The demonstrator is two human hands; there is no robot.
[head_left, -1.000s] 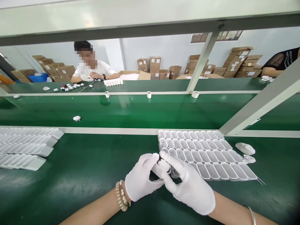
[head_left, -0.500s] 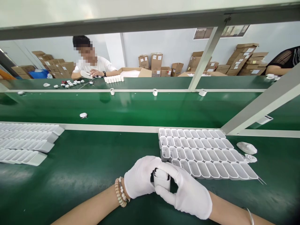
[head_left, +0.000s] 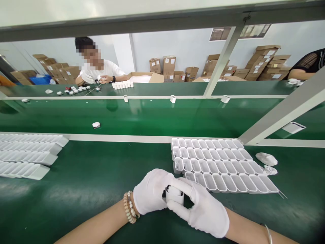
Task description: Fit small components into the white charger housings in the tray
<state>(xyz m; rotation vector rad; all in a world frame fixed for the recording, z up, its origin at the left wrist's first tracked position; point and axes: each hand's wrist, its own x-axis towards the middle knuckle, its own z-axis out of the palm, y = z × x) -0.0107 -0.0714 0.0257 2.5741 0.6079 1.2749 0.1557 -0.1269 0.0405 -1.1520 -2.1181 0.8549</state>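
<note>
Both my hands wear white gloves and meet over the dark green table, around one small white plastic housing (head_left: 179, 199). My right hand (head_left: 203, 206) grips it between thumb and fingers from the right. From the left, my left hand (head_left: 153, 191) closes on the same housing, its fingertips partly hidden at the opening. Just beyond my hands stand rows of white open-topped oval housings (head_left: 220, 183), packed side by side. A few of those at the left end have something inside that I cannot make out.
More white housings (head_left: 38, 171) lie in rows at the left. A green conveyor belt (head_left: 142, 118) carries spaced white parts behind a pale rail (head_left: 114, 138). A slanted post (head_left: 274, 115) rises at the right. Crumpled white pieces (head_left: 266, 158) lie nearby. A co-worker (head_left: 101, 69) sits across.
Parts on the conveyor belt have shifted to the right. The co-worker opposite has raised a hand. My hands and the housing in them stay almost still.
</note>
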